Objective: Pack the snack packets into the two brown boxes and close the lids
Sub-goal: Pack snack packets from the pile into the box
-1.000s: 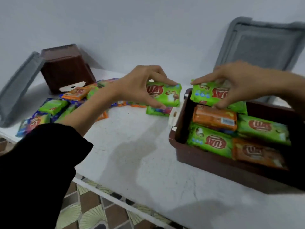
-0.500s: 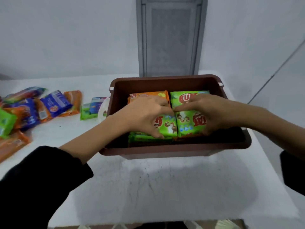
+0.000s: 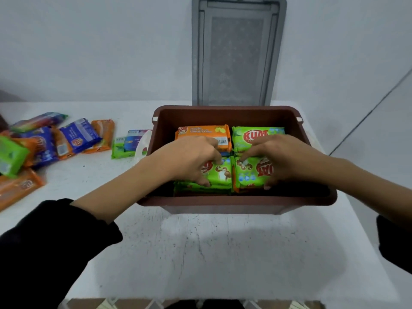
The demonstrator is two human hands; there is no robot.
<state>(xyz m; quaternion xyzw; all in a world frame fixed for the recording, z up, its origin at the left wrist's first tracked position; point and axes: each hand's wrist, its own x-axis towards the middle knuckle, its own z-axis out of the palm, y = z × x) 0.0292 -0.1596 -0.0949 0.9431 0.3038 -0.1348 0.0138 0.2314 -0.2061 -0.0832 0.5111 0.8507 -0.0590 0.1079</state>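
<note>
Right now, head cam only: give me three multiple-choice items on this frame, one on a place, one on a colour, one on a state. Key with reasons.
1. Where is the grey lid?
A. shut on the brown box
B. upright behind the box, against the wall
C. lying on the floor

2. What colour is the back-left packet in the box?
A. blue
B. orange
C. green

3. What are the hands doing?
A. the left hand grips the front-left green packet, and the right hand grips the front-right green packet
B. both lie idle
C. one lifts the lid

Key: B, the lid stands on edge behind the open box; B, its wrapper is orange; A, fingers and thumbs curl over both front packets.
</note>
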